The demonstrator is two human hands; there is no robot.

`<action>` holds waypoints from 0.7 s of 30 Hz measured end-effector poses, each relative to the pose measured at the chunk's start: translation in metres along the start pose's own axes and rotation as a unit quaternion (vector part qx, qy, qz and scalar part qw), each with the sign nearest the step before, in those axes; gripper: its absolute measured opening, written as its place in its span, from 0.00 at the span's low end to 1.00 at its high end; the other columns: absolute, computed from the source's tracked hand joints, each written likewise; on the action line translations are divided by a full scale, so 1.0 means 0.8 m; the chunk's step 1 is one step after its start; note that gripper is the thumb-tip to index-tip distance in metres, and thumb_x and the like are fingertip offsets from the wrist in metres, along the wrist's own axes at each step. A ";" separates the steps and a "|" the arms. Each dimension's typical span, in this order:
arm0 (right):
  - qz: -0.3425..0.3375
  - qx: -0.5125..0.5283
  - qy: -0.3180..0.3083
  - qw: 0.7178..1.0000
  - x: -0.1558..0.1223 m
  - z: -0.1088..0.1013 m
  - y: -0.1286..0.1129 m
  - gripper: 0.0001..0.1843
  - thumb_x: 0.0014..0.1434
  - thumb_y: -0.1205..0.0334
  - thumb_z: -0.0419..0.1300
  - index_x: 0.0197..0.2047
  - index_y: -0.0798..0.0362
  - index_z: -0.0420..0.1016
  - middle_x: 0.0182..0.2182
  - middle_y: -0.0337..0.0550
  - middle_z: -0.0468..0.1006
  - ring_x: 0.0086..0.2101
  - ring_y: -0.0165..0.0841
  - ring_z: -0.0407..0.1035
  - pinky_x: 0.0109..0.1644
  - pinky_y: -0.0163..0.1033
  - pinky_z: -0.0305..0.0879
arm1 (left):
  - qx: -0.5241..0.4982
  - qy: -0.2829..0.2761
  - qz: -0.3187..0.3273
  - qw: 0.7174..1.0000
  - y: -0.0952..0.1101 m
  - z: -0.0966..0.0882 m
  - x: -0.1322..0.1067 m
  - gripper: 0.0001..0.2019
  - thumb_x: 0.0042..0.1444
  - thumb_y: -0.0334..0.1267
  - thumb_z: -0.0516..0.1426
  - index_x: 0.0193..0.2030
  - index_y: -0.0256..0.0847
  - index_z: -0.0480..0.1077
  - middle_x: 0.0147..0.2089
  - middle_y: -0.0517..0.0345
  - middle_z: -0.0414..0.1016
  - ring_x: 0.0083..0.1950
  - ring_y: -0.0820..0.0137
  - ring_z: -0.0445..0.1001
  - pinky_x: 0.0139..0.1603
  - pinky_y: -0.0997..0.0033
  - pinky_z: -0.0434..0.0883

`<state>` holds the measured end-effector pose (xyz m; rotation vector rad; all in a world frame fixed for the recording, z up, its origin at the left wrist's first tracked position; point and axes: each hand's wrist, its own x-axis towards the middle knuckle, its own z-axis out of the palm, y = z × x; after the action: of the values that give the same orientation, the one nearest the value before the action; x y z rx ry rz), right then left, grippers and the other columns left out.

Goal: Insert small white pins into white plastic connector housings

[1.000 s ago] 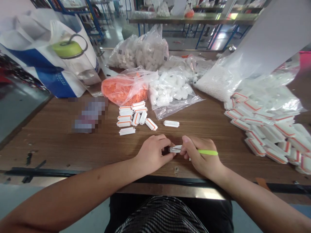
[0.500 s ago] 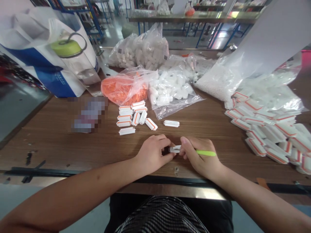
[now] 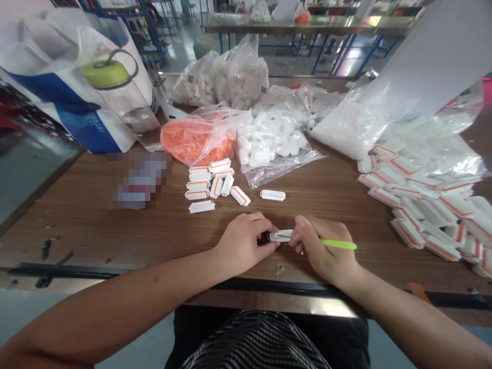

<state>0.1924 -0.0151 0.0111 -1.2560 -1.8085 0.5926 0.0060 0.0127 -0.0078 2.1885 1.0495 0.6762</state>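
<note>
Near the table's front edge, my left hand (image 3: 242, 243) pinches the left end of a small white plastic piece (image 3: 281, 236) between thumb and fingers. A row of fine slots shows on that piece. My right hand (image 3: 326, 248) is closed round a slim tool with a lime-green handle (image 3: 338, 244), whose kind I cannot make out. Its thin dark tip reaches over the white piece, and the fingers are close to the piece's right end. Just beyond lies a single white plastic piece (image 3: 272, 195). Several white pieces with orange strips (image 3: 198, 185) form a group to the left.
An orange-filled bag (image 3: 198, 138) and a bag of white parts (image 3: 271, 141) stand behind the group. On the right is a heap of orange-striped white pieces (image 3: 430, 205). A green-lidded bottle (image 3: 111, 77) and a blurred-out item (image 3: 140, 182) are on the left.
My right hand with the green-handled tool has shifted a little to the right, uncovering more of the white piece. The left hand stays in place on it.
</note>
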 end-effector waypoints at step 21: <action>-0.012 0.004 -0.016 1.000 -0.002 0.000 0.004 0.24 0.69 0.63 0.50 0.20 0.53 0.70 0.14 0.34 0.71 0.16 0.23 0.66 0.24 0.31 0.62 | 0.000 -0.005 -0.005 1.000 0.002 -0.001 0.000 0.06 0.53 0.34 0.64 0.38 0.40 0.76 0.31 0.62 0.71 0.31 0.71 0.69 0.37 0.67 0.66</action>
<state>0.1947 -0.0149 0.0081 -1.2240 -1.8440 0.6091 0.0062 0.0122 -0.0058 2.1822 1.0548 0.6613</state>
